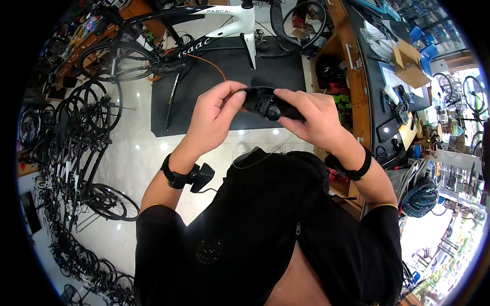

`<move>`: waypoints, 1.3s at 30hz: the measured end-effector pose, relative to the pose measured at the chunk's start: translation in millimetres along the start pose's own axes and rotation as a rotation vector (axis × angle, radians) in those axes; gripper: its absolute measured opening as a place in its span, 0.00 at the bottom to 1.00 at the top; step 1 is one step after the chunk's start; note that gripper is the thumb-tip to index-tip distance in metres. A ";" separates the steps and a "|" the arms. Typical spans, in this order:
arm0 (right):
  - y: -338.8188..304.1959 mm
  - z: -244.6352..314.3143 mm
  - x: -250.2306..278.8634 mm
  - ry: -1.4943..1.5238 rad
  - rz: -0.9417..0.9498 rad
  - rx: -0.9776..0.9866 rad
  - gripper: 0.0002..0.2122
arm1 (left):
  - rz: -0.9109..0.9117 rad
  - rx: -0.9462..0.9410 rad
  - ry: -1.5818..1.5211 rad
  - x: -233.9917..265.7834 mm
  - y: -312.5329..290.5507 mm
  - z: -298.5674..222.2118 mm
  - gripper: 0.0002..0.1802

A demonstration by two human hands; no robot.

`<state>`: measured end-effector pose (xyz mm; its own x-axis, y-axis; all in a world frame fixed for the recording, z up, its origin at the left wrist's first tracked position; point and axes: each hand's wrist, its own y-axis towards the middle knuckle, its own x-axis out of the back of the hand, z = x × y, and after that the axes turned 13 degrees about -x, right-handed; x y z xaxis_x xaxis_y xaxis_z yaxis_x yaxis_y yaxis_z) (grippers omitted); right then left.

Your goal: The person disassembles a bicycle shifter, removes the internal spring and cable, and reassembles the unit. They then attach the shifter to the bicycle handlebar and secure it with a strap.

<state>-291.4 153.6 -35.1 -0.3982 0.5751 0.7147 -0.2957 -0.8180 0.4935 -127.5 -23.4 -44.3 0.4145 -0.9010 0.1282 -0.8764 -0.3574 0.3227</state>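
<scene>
In front of my chest, both hands hold up a black bicycle brake-shift lever [266,103]. My left hand [213,116] pinches its left end between thumb and fingers. My right hand [317,116] is wrapped around the other end, with fingers on top and the thumb underneath. A thin cable [253,164] runs from near my right hand and loops down in front of my shirt. Beyond the hands is a white and black road bike frame [239,26], raised above a black mat [186,99].
Bicycles stand in a dense row [91,145] along the left. On the right runs a dark-topped workbench [361,84] with an open cardboard box [410,66] and scattered tools. A helmet [420,197] is at the lower right. An orange hose [212,65] crosses the mat.
</scene>
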 end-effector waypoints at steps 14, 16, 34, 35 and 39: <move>3.3 6.9 -1.2 -0.187 0.001 -0.032 0.22 | -0.011 -0.026 -0.009 -6.7 12.1 -24.1 0.22; 2.6 9.8 -6.5 -0.233 -0.010 0.004 0.22 | -0.021 0.027 0.166 -9.8 14.4 -27.8 0.22; -2.0 5.7 -12.8 -0.228 -0.092 0.087 0.23 | 0.005 -0.340 0.600 -25.7 -0.6 -32.3 0.30; -2.2 5.3 -12.1 -0.223 -0.088 0.095 0.23 | -0.005 -0.349 0.608 -27.9 -0.9 -32.3 0.28; -1.8 3.3 -16.8 -0.203 -0.104 0.101 0.22 | -0.066 -0.351 0.614 -36.5 -7.5 -34.6 0.25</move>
<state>-281.3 145.3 -46.4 -0.1844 0.6501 0.7372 -0.2338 -0.7575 0.6095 -127.6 20.7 -19.0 0.6178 -0.5415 0.5702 -0.7570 -0.2132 0.6177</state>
